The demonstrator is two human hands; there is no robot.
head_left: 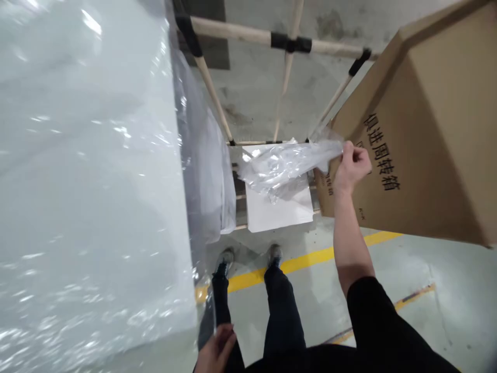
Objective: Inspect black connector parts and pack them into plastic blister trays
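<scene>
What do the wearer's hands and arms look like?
The right hand is ungloved, with a bare wrist and forearm; a plain black sleeve ends near the elbow. The left hand is ungloved too; its sleeve is out of view.

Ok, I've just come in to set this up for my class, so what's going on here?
A person's right hand pinches one end of some crumpled clear plastic film, stretched partly over a white slab at a pipe rack. The left hand is near a large plastic-covered white panel; whether it grips the plastic is unclear. A printed cardboard box is at right.
</scene>
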